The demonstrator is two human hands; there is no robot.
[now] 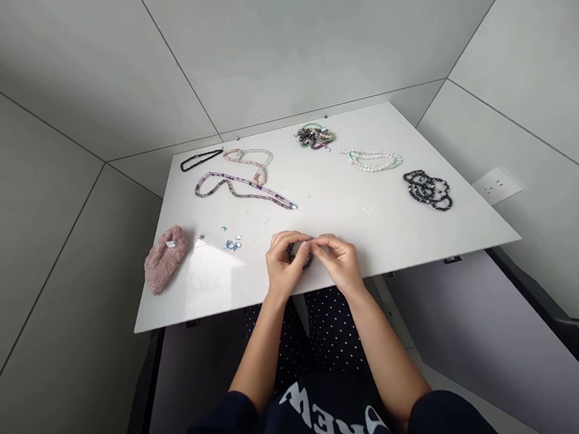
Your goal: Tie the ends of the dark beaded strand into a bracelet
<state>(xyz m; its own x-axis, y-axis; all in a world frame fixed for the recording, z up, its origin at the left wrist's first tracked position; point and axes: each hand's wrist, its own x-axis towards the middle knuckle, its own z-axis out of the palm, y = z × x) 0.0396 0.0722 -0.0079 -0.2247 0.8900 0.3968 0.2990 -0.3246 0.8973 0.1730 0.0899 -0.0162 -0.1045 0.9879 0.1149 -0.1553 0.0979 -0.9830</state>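
Close to the front edge of the white table [386, 236], my two hands meet over a dark beaded bracelet [309, 261]. My left hand [285, 261] is closed on it, with the thumb and fingers around its loop. The fingertips of my right hand [339, 258] pinch at the bracelet's upper right side, touching the left thumb. Part of the bracelet is hidden behind the fingers. Small blue and white scraps [232, 244] lie left of my hands, and a pink fuzzy pouch [166, 260] rests farther left.
Along the back lie a black strand [201, 160], a pink and clear strand [250, 161], a purple and grey strand [240, 193] and a mixed bead pile [314, 137]. Pale beads [372, 159] and dark beads [426, 190] lie at right. Tiled walls enclose the table.
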